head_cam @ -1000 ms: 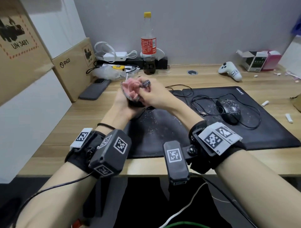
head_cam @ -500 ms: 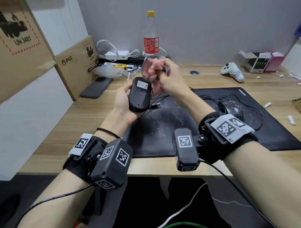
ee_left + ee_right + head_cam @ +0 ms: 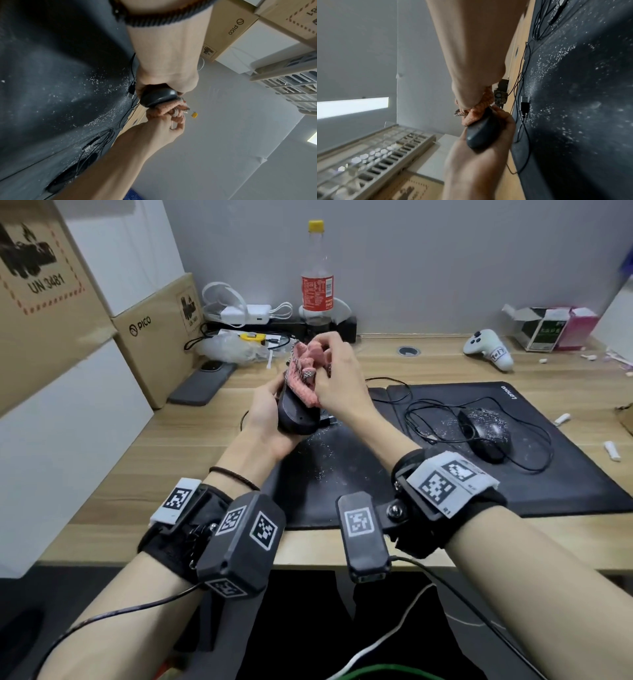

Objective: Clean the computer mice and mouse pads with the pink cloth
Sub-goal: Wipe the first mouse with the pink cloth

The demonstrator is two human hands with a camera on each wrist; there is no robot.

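My left hand (image 3: 265,409) holds a black wired mouse (image 3: 296,416) in the air above the desk, fingers curled round its body. My right hand (image 3: 334,378) grips the bunched pink cloth (image 3: 305,371) and presses it on the mouse's far end. The wrist views show the same mouse (image 3: 157,98) (image 3: 480,133) with the pink cloth (image 3: 164,111) (image 3: 477,111) against it. Below lies a black mouse pad (image 3: 329,474) speckled with white dust. A second black mouse (image 3: 484,431), also dusty, sits on the larger black pad (image 3: 565,474) to the right.
Cardboard boxes (image 3: 154,337) stand at the left, with a dark phone (image 3: 202,385) beside them. A cola bottle (image 3: 317,282), chargers and a plastic bag (image 3: 233,347) line the back wall. A white controller (image 3: 489,347) and small cartons (image 3: 551,328) sit back right. Mouse cables (image 3: 428,419) loop across the pads.
The right hand, which had lifted the cloth off the mouse, has brought it back down onto the mouse's far end. The left hand has tilted the mouse, hiding its labelled underside.
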